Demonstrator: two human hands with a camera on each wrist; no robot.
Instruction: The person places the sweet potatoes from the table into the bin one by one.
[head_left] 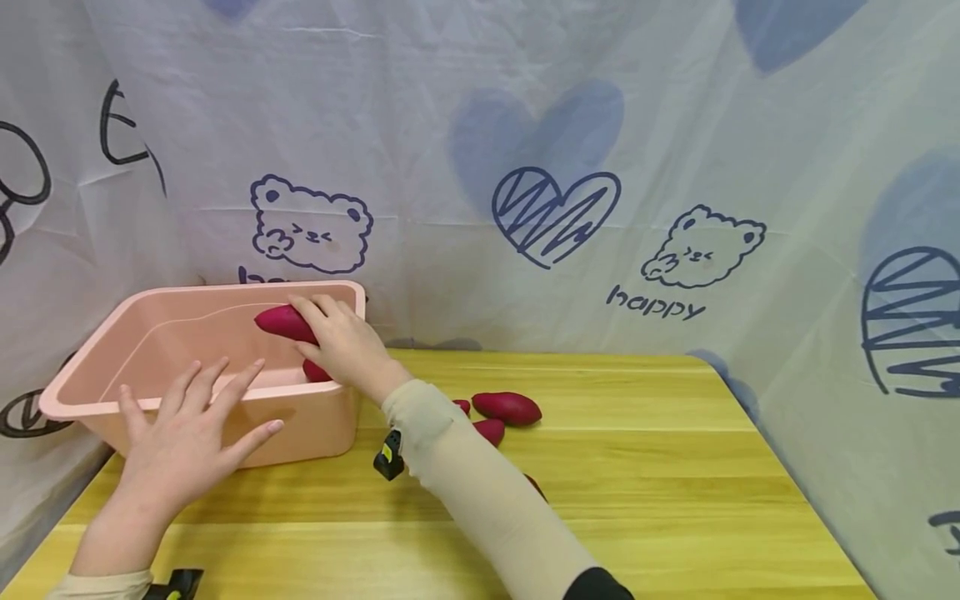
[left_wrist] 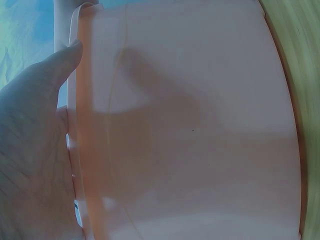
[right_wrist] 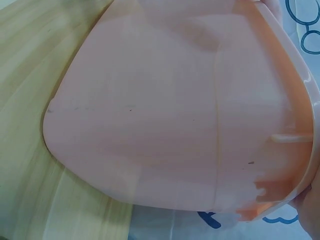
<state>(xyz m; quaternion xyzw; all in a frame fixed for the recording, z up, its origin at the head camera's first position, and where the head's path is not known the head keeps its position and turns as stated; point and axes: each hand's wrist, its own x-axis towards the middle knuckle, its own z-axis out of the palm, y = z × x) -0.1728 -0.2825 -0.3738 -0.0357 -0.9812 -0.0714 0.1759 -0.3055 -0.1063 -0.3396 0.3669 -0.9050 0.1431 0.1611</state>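
A pink plastic bin stands at the left of the yellow wooden table. My right hand reaches over the bin's far right corner and grips a purple-red sweet potato above the inside. A second red piece shows just under that hand. My left hand rests flat on the bin's near rim with its fingers spread. In the left wrist view the left hand lies against the bin wall. The right wrist view shows mostly the bin's outer wall.
Several more sweet potatoes lie on the table right of the bin, partly hidden behind my right forearm. A printed white cloth hangs behind and along both sides. The table's right corner is rounded.
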